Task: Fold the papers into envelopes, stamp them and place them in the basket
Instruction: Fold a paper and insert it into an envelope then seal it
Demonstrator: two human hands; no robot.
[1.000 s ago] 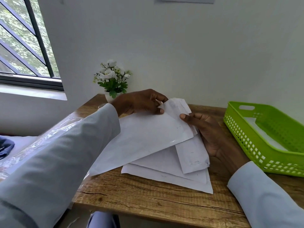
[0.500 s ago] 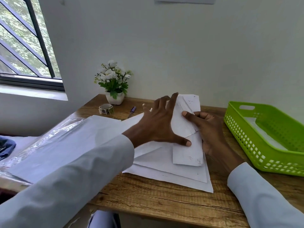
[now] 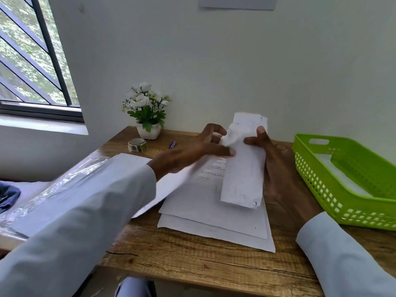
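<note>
A folded white paper [image 3: 243, 174], long and narrow, is lifted off the desk and tilted upright. My right hand [image 3: 276, 168] holds it from behind, thumb on its front near the top. My left hand [image 3: 197, 148] pinches its crumpled upper left edge between thumb and fingers. Beneath them a stack of flat white sheets [image 3: 212, 215] lies on the wooden desk [image 3: 192, 260]. The green basket [image 3: 334, 202] stands at the right with white paper inside. A roll of stamps [image 3: 137, 145] sits at the back left.
A small pot of white flowers [image 3: 147, 116] stands against the wall. A purple pen [image 3: 172, 144] lies beside the roll. A clear plastic-wrapped pack of paper [image 3: 70, 179] lies at the desk's left end, under my left sleeve. A window is at far left.
The folded paper has come up off the stack and now stands tilted in my right hand. My left hand stopped pressing it flat and moved to pinch its upper edge.
</note>
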